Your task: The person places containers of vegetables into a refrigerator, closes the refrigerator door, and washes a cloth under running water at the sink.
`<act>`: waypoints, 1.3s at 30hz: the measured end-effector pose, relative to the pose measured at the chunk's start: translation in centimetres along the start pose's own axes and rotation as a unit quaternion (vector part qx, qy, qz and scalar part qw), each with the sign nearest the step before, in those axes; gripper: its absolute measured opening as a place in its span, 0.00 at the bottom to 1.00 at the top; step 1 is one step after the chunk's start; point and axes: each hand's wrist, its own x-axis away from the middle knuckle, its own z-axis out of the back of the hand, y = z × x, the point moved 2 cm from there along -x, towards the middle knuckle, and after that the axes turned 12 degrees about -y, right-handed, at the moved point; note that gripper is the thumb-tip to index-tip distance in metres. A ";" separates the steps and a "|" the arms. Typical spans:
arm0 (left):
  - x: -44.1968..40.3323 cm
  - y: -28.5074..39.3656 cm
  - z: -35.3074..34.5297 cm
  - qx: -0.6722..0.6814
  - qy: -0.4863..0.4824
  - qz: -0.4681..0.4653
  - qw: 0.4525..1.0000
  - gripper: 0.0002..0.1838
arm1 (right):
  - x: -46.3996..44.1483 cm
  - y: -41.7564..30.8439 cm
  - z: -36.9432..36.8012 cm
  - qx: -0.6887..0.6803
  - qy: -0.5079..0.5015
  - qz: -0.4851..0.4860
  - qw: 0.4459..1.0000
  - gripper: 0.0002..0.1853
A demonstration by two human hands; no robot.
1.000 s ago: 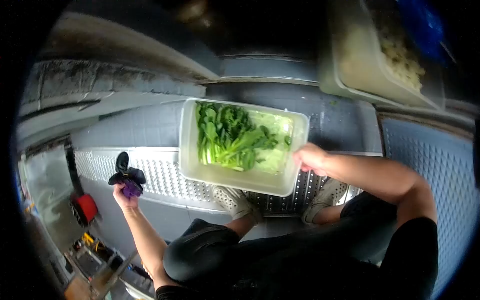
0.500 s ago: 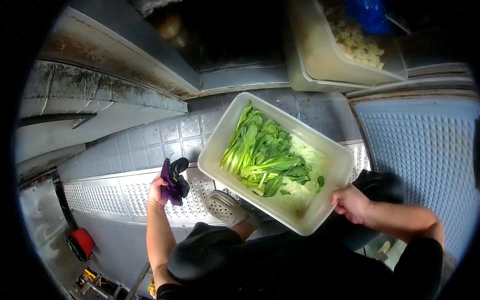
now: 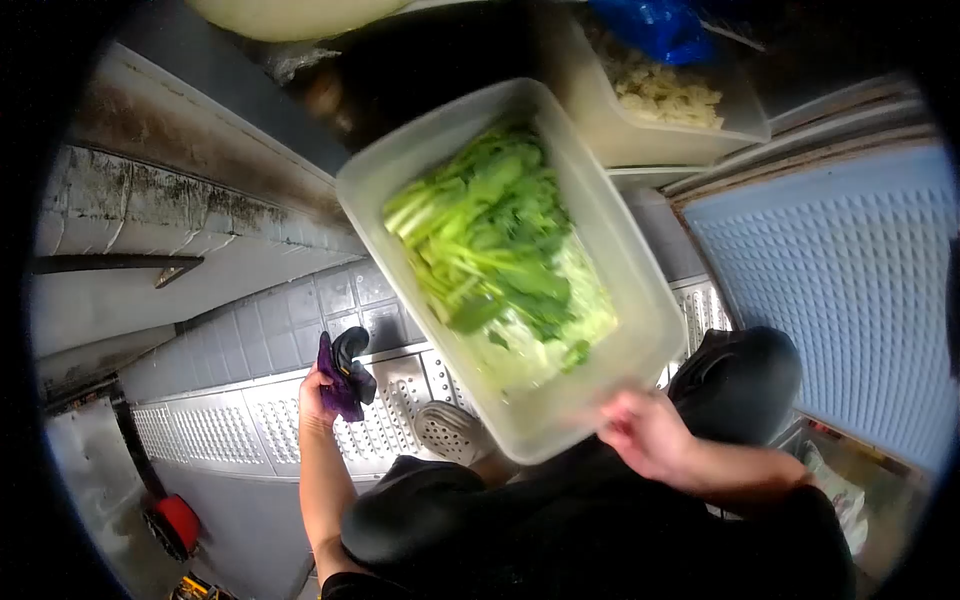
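Note:
My right hand, slightly blurred, is closed on the near rim of a translucent white plastic tub. The tub is tilted, its far end raised over the dark opening. Inside lies a pile of leafy greens with pale stalks, gathered toward the far left end. Some loose leaves rest on the tub's bottom. Out to the left, my left hand is closed around a crumpled purple and black cloth, held apart from the tub over the metal floor strip.
A second plastic tub with pale chopped pieces and a blue bag stands at the top right. A dimpled blue panel is on the right. Perforated metal plates cross the floor by my shoe.
The tub of greens has moved up and left, turning and lifting at its far end, with my right hand still on its rim. My left hand keeps the cloth, nearly unmoved.

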 end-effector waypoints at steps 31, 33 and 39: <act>-18.1 5.9 -31.8 -0.311 -0.300 0.240 0.870 0.33 | -16.9 -23.0 -2.1 -0.189 -0.034 0.376 0.906 0.61; -19.6 6.8 -32.5 -0.285 -0.278 0.228 0.889 0.33 | -17.1 -23.9 -2.6 -0.182 -0.032 0.372 0.910 0.58; -21.8 7.9 -32.3 -0.255 -0.275 0.208 0.903 0.35 | -17.5 -24.0 -2.3 -0.176 -0.067 0.379 0.906 0.61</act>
